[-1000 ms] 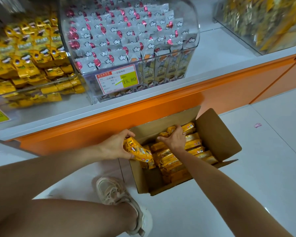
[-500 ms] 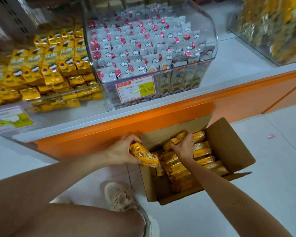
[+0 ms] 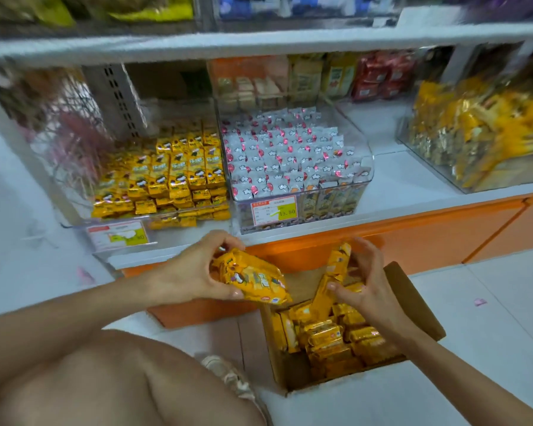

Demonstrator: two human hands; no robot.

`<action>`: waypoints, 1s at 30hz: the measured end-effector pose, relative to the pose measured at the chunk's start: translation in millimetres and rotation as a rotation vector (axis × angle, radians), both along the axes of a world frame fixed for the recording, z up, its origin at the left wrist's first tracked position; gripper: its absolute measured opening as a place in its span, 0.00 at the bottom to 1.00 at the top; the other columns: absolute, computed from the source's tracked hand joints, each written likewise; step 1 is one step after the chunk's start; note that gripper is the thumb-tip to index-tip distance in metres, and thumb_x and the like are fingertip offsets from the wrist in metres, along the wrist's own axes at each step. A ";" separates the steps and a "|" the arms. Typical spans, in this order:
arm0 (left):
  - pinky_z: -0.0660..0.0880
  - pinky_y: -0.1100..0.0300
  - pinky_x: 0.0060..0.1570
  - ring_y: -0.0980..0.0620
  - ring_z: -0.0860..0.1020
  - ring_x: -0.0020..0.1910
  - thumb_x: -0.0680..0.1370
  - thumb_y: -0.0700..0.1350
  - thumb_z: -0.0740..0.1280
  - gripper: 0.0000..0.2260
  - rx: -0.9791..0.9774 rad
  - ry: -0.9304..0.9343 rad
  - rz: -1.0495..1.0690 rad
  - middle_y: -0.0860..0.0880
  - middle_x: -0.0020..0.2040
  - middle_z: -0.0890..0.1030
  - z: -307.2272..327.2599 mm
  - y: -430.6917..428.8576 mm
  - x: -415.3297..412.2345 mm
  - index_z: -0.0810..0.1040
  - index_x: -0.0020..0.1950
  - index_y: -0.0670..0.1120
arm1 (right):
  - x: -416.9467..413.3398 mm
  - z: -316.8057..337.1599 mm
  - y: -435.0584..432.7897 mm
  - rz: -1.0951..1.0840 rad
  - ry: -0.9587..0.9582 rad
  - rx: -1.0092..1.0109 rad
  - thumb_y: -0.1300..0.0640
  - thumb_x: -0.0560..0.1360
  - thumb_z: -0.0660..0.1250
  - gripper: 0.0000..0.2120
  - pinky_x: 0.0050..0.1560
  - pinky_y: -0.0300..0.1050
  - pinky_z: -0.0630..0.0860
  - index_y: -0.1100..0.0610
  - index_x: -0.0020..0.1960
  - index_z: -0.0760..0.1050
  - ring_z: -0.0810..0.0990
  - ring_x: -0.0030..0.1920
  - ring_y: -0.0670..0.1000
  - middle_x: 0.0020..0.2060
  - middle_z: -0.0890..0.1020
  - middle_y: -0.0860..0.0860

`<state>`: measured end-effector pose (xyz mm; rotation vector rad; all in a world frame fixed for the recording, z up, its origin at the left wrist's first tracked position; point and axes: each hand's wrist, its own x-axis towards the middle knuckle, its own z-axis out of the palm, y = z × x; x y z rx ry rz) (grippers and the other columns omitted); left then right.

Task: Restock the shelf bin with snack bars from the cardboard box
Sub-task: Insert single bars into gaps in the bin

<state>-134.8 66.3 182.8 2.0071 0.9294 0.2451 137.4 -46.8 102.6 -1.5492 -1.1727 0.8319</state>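
Left hand [image 3: 194,272]: fingers curled round a bunch of yellow snack bars [image 3: 253,279], held just left of the cardboard box [image 3: 413,299]. Right hand [image 3: 366,284]: thumb and fingers pinch a second bunch [image 3: 336,269], upright over the open box (more bars packed inside; box on the floor against the orange shelf base [image 3: 428,235]). Shelf bin [image 3: 163,232] of matching bars sits above, beside the white-wrapper bin [image 3: 363,167].

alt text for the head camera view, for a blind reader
A crouching person's left hand and right hand each grip yellow snack bars by an open cardboard box of more bars on the floor. On the shelf behind, a clear shelf bin holds matching yellow bars.
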 end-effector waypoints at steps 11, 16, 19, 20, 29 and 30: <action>0.76 0.54 0.51 0.48 0.77 0.52 0.66 0.45 0.77 0.27 0.337 -0.295 0.677 0.46 0.54 0.76 89.3 43.5 -57.9 0.69 0.60 0.48 | -43.8 96.4 17.0 0.177 -0.144 0.126 0.38 0.55 0.77 0.40 0.62 0.52 0.72 0.27 0.60 0.59 0.74 0.60 0.43 0.61 0.74 0.43; 0.68 0.57 0.59 0.46 0.71 0.59 0.68 0.47 0.76 0.29 0.412 -0.223 0.827 0.42 0.62 0.68 71.2 91.4 -16.0 0.68 0.63 0.42 | -59.2 116.9 23.8 0.210 -0.179 0.166 0.39 0.55 0.73 0.36 0.57 0.42 0.71 0.27 0.59 0.60 0.75 0.54 0.39 0.58 0.76 0.42; 0.66 0.59 0.56 0.45 0.69 0.61 0.68 0.47 0.76 0.30 0.471 -0.148 0.840 0.42 0.63 0.65 61.1 100.1 9.5 0.66 0.64 0.40 | -61.7 129.1 29.1 0.202 -0.200 0.189 0.35 0.53 0.74 0.38 0.56 0.39 0.71 0.28 0.59 0.60 0.75 0.54 0.40 0.58 0.76 0.42; 0.66 0.58 0.57 0.45 0.68 0.62 0.68 0.48 0.76 0.31 0.502 -0.112 0.835 0.42 0.63 0.65 58.3 101.6 13.8 0.65 0.64 0.40 | -62.1 133.6 31.4 0.204 -0.205 0.202 0.33 0.53 0.74 0.38 0.56 0.38 0.72 0.28 0.58 0.60 0.75 0.55 0.41 0.57 0.76 0.41; 0.65 0.51 0.65 0.46 0.65 0.65 0.65 0.58 0.75 0.37 0.393 0.017 0.636 0.45 0.64 0.67 56.8 109.7 -20.1 0.65 0.68 0.45 | -93.1 169.3 88.5 0.216 -0.111 0.144 0.53 0.71 0.73 0.25 0.45 0.37 0.74 0.41 0.61 0.65 0.78 0.49 0.48 0.50 0.78 0.48; 0.67 0.52 0.63 0.47 0.67 0.63 0.67 0.56 0.74 0.32 0.394 -0.080 0.648 0.44 0.62 0.69 56.6 108.7 -27.0 0.68 0.66 0.44 | -99.7 171.6 101.8 0.211 -0.098 0.109 0.55 0.73 0.71 0.23 0.43 0.35 0.74 0.44 0.62 0.65 0.78 0.48 0.47 0.49 0.78 0.47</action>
